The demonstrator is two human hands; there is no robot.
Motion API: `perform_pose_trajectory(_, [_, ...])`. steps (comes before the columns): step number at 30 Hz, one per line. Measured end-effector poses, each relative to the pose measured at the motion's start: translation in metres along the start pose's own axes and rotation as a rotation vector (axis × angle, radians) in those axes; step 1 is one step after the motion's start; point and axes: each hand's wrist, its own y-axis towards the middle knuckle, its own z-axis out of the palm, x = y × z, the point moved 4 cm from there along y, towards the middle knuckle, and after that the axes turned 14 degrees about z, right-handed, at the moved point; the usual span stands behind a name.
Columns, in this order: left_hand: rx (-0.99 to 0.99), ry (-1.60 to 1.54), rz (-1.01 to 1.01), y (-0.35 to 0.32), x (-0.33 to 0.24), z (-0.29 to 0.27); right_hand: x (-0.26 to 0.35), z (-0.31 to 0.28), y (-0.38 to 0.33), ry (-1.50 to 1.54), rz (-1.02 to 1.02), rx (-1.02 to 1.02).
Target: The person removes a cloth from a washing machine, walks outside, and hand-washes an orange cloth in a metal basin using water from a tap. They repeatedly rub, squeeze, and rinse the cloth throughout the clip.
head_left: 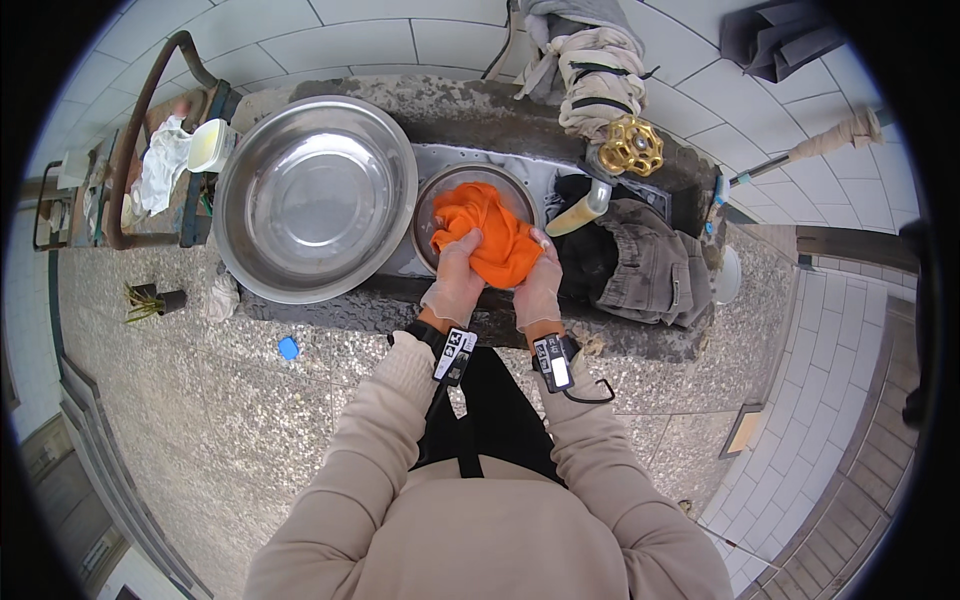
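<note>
Both my hands, in thin clear gloves, hold an orange cloth [486,228] bunched over a small metal basin [427,213] in the stone sink. My left hand [457,277] grips the cloth's lower left side with its thumb on top. My right hand [540,280] is closed on the lower right side, its fingers partly hidden by the cloth. Just right of the basin, a faucet spout with a pale hose end [577,215] points down toward it. Grey trousers [650,265] and dark clothing [583,250] lie heaped beside my right hand.
A large, shiny metal basin [390,235] rests on the sink's left side. The brass valve wheel [632,146] and cloth-wrapped pipe [597,75] rise behind. At far left stands a rusty-framed shelf [128,170] with a white tub [210,147]. A blue object [289,348] lies on the speckled floor.
</note>
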Motion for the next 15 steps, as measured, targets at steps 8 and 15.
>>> perform_pose_trajectory(8, [0.143,0.09,0.025,-0.013,0.003,0.014,-0.011,0.041,0.009,-0.262,-0.037,0.306])
perform_pose_trajectory(15, [-0.035,0.402,0.063,-0.002,-0.011,-0.001,-0.039,0.043,-0.021,-0.963,-0.407,0.337])
